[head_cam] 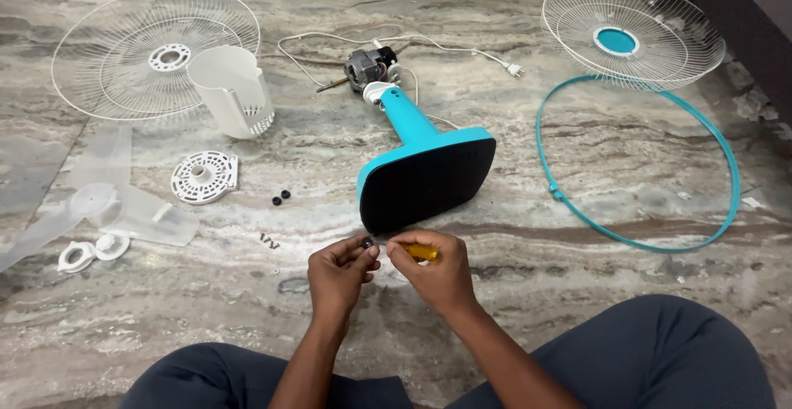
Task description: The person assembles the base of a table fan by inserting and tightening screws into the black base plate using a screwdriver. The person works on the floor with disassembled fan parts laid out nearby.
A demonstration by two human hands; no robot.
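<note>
Your left hand (340, 270) pinches a small dark part (366, 245), perhaps a screw or rubber foot, between thumb and fingers (356, 254), closed narrow on it. Your right hand (436, 270) is wrapped around a yellow-handled screwdriver (421, 251), its tip pointing at that small part; both sit just in front of you, low over the marble floor (577, 170).

The main risk, as I judge it, is the small part slipping out of your pinch. The grip is only fingertip-deep, and if the driver pushes sideways the piece could pop free and roll across the veined floor, where dark specks are hard to spot. The driver tip is also close to your left fingertips, so a slip could jab them.

Just beyond your fingers lies the fan base (429, 174), tipped on its side with the dark underside facing you; a knock from your knuckles could rock it. To the far left of your fingers, two black grommets (280, 198) and some loose screws (269, 241) lie bare on the floor, easy to scatter with a knee or sleeve.
</note>
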